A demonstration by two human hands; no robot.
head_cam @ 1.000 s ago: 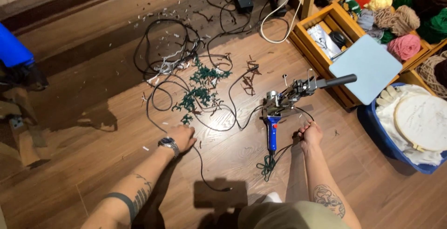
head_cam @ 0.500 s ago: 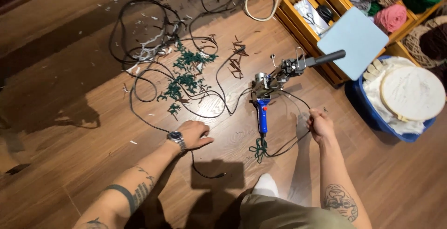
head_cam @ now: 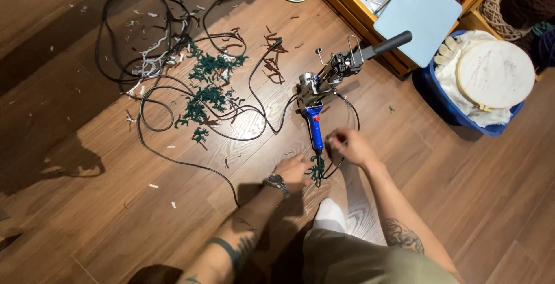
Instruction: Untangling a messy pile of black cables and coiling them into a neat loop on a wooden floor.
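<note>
Reaching down to the wooden floor, both hands meet at a small clump of dark green yarn that lies just near of the tufting gun. The left hand, with a wristwatch on its wrist, rests with its fingers curled narrowly against the left side of the clump, touching it. The right hand sits just right of the gun's blue handle, fingers pinched narrowly together on what looks like a thin strand or the black cord; which of the two cannot be told. The gun lies on its side, its black grip pointing far and right toward a pale blue square board. Left of the gun, more green yarn scraps are scattered among loops of the cord. At the far right stands a blue tub holding white cloth and a round embroidery hoop. Wooden crates with balls of yarn line the far edge.
</note>
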